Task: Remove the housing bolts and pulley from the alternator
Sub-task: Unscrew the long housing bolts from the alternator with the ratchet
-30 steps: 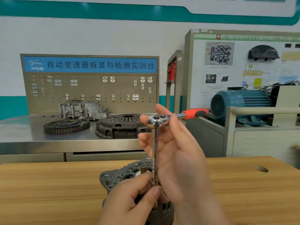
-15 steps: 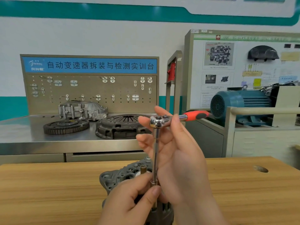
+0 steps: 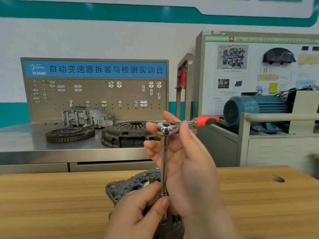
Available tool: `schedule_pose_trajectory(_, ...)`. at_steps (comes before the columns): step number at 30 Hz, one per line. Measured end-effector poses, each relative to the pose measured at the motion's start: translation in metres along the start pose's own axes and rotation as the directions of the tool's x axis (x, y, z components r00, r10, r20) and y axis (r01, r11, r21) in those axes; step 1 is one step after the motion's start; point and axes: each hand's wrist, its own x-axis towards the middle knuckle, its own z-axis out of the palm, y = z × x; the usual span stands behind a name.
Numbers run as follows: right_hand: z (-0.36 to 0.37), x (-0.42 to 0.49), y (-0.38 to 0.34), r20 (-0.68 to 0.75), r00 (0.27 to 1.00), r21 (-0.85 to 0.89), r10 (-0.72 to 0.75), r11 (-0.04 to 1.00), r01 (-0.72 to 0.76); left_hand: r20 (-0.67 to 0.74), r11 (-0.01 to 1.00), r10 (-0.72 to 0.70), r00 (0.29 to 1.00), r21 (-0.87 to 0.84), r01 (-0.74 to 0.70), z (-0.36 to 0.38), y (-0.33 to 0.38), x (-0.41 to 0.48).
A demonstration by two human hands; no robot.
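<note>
The grey alternator (image 3: 119, 190) stands on the wooden table (image 3: 51, 204) at the bottom centre, partly hidden by my hands. A ratchet (image 3: 164, 127) with an orange handle (image 3: 205, 120) sits on top of a long chrome extension bar (image 3: 164, 161) that rises upright from the alternator. My left hand (image 3: 138, 216) pinches the lower end of the bar just above the housing. My right hand (image 3: 186, 161) is behind the bar, its thumb and fingertips holding the ratchet head. The bolt under the bar is hidden.
A round hole (image 3: 277, 178) is in the table at the right. Behind stands a steel bench with a flywheel (image 3: 69, 134), a clutch cover (image 3: 127, 133), a gearbox housing (image 3: 88, 116) and a pegboard (image 3: 96, 94). A blue electric motor (image 3: 255, 109) is at the right.
Almost nothing differs: the ratchet head has shifted a touch under my right fingers, and both hands keep their hold.
</note>
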Motion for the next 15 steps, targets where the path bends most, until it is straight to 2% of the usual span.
schedule_pose_trajectory(4,-0.0007,-0.0006,0.0014,0.015,0.995,-0.187,-0.102,0.977,0.103,0.01,0.997,-0.048,0.999,-0.064,0.048,0.0015,0.0003,0.0029)
schedule_pose_trajectory(6,-0.0003,-0.0012,0.0024,0.023,0.991,-0.228,-0.134,0.964,0.136,0.012,0.997,-0.05,0.999,-0.06,0.051,0.0021,-0.0006,0.0035)
schedule_pose_trajectory(12,-0.0011,0.0006,-0.001,0.032,0.998,-0.025,-0.048,0.998,0.049,-0.026,0.999,-0.003,1.0,-0.035,0.002,0.001,-0.0019,0.0003)
schedule_pose_trajectory(15,-0.0024,0.0012,0.0005,0.017,0.999,-0.037,-0.047,0.998,0.048,0.005,0.999,0.002,1.0,-0.035,-0.001,0.0001,-0.0005,0.0011)
